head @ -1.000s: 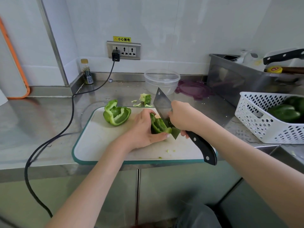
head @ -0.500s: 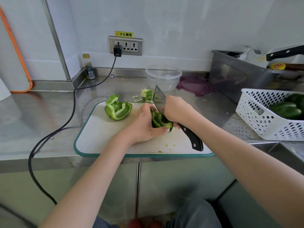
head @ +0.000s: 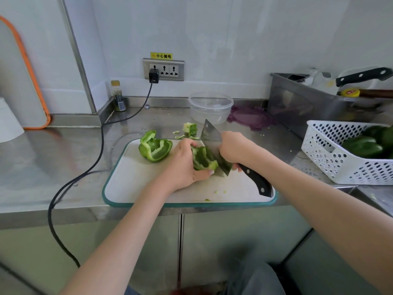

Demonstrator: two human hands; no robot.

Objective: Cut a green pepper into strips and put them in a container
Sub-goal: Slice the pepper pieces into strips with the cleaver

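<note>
Head view: the left hand [head: 184, 167] grips a pepper half [head: 203, 159] on the cutting board [head: 136, 179]; the right hand [head: 235, 149] clasps the knife [head: 214, 145], blade against the pepper's right side. The pepper looks light, hollow, probably slick-skinned, best pinned curled-fingered. Another pepper half [head: 155, 149] lies left of the left hand; the container [head: 210, 107] stands beyond both hands.

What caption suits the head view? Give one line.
Left hand steadies a pepper half while the right hand slices with a cleaver.
</note>
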